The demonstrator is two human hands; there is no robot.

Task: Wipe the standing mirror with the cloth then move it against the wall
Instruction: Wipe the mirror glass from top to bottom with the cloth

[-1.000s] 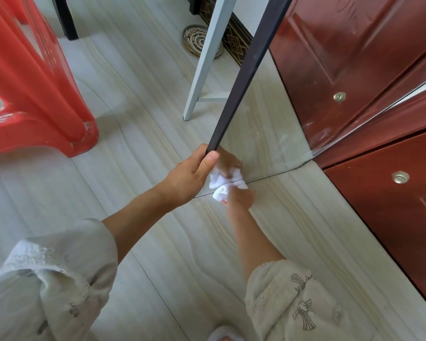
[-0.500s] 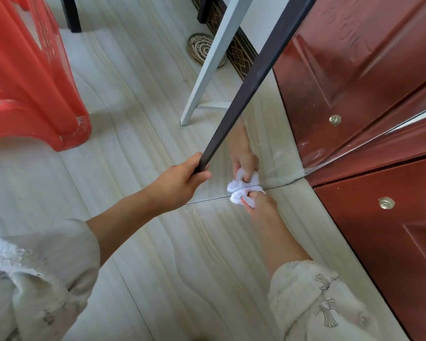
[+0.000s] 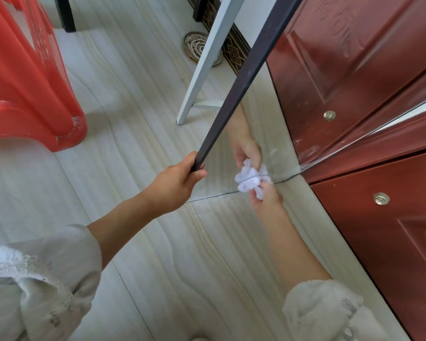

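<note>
The standing mirror (image 3: pixel 276 134) has a dark frame along its left edge and rests with its bottom edge on the pale floor; its glass reflects the floor, a red door and my arm. My left hand (image 3: pixel 175 185) grips the lower end of the dark frame. My right hand (image 3: pixel 266 200) presses a crumpled white cloth (image 3: pixel 250 187) against the glass close to the bottom edge, right of the middle. A white support leg (image 3: pixel 202 62) slants down behind the mirror.
A red door (image 3: pixel 391 242) stands close on the right. A red plastic chair (image 3: pixel 27 94) stands at the left. A round patterned object (image 3: pixel 197 45) lies by the decorated skirting at the wall behind the mirror. Pale tiled floor lies between them.
My right hand has slid the cloth to the right along the bottom of the glass. My left hand keeps its grip on the frame. The view has shifted a little.
</note>
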